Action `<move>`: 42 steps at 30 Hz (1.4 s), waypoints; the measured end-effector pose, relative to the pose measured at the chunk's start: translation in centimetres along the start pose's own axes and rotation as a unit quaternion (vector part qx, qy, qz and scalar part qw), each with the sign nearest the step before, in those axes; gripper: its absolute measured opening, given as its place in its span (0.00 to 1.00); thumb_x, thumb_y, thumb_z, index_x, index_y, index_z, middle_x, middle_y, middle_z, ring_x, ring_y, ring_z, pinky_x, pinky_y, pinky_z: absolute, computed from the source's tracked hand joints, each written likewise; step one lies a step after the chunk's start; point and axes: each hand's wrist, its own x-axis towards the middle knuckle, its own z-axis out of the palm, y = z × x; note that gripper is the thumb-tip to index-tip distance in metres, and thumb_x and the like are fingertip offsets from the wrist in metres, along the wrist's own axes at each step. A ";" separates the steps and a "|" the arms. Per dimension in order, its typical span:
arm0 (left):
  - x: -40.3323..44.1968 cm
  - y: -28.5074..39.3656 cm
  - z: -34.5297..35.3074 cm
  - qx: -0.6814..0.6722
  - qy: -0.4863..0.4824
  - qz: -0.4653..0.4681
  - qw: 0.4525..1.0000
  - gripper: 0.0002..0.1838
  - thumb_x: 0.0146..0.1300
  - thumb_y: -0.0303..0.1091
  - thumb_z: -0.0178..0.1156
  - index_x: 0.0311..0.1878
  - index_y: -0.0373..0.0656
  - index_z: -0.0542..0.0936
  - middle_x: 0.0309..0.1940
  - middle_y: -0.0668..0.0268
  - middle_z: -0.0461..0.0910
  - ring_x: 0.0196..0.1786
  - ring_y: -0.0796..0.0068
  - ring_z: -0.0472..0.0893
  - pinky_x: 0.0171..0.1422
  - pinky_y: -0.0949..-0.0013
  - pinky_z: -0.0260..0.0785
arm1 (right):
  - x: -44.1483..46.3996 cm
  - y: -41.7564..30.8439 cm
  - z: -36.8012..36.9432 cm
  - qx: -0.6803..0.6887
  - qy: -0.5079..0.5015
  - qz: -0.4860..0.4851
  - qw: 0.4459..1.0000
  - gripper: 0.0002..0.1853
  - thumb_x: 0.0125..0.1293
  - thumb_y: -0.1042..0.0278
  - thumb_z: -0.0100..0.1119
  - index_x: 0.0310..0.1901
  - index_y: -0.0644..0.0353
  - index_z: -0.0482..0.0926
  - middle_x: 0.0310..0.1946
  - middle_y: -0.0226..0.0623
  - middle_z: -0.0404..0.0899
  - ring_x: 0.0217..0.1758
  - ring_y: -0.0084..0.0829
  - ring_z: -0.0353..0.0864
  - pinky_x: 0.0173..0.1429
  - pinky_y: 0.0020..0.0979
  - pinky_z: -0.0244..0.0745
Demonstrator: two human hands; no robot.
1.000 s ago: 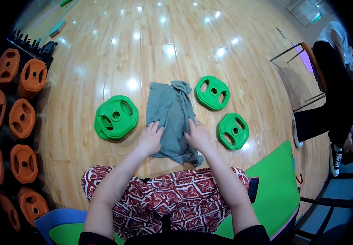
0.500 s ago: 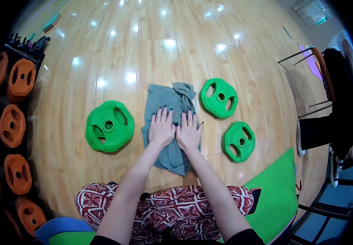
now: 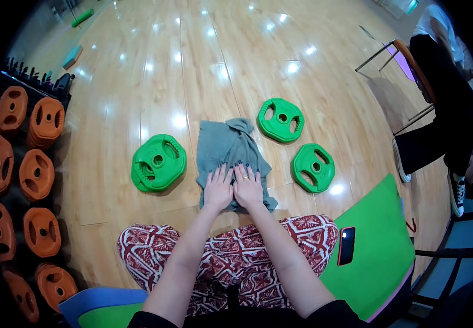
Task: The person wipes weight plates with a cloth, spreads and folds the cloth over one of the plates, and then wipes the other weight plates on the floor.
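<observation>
Grey cloth [image 3: 217,139] lies on the wooden floor [image 3: 105,240], just beyond the patterned trousers [image 3: 239,259]; its far right corner is bunched. Left hand [image 3: 218,189] and right hand [image 3: 248,188] rest side by side, palms down, on its near half. Fingers of both: extended, released, flat against the fabric, nothing grasped. One green weight plate [image 3: 160,170] sits left of the cloth, apart; an upper-right plate [image 3: 281,129] and a lower-right plate [image 3: 324,174] lie opposite. Phone [image 3: 347,246] rests on a green mat [image 3: 378,240].
</observation>
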 end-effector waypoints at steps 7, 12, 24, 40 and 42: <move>-3.4 0.8 -0.4 -0.015 -0.047 -0.019 0.999 0.27 0.59 0.40 0.44 0.62 0.45 0.60 0.65 0.57 0.55 0.67 0.61 0.54 0.69 0.55 0.44 | -3.1 -0.9 -0.4 -0.012 -0.066 0.015 0.998 0.29 0.62 0.55 0.36 0.65 0.52 0.54 0.68 0.30 0.47 0.70 0.34 0.45 0.70 0.48 0.37; -2.6 0.2 -0.5 0.007 -0.053 -0.017 0.998 0.27 0.59 0.41 0.43 0.63 0.47 0.60 0.65 0.59 0.55 0.68 0.61 0.53 0.69 0.53 0.42 | -2.8 -0.8 -0.4 -0.026 -0.045 0.007 0.999 0.29 0.62 0.53 0.35 0.65 0.53 0.54 0.68 0.30 0.48 0.71 0.33 0.44 0.69 0.52 0.36; 4.6 -1.9 -0.5 0.062 0.023 -0.011 0.998 0.27 0.58 0.42 0.43 0.62 0.51 0.62 0.65 0.66 0.56 0.69 0.58 0.49 0.66 0.38 0.35 | 4.6 0.4 0.5 -0.044 0.052 0.001 0.998 0.28 0.62 0.53 0.38 0.64 0.50 0.56 0.66 0.26 0.51 0.70 0.29 0.47 0.67 0.59 0.32; 1.9 0.6 -1.2 0.037 -0.047 -0.039 0.997 0.26 0.59 0.43 0.42 0.63 0.52 0.62 0.65 0.64 0.57 0.69 0.62 0.50 0.68 0.44 0.37 | 1.2 0.1 -0.9 -0.043 0.015 0.042 0.998 0.26 0.63 0.53 0.38 0.63 0.47 0.58 0.66 0.22 0.52 0.70 0.32 0.45 0.68 0.57 0.30; 0.8 0.7 -1.5 0.036 -0.054 -0.033 0.997 0.27 0.59 0.43 0.42 0.63 0.52 0.62 0.65 0.64 0.57 0.69 0.62 0.51 0.68 0.44 0.36 | 0.3 0.0 -1.0 -0.039 -0.004 0.032 0.999 0.26 0.63 0.52 0.37 0.63 0.48 0.58 0.66 0.24 0.53 0.70 0.32 0.45 0.68 0.57 0.30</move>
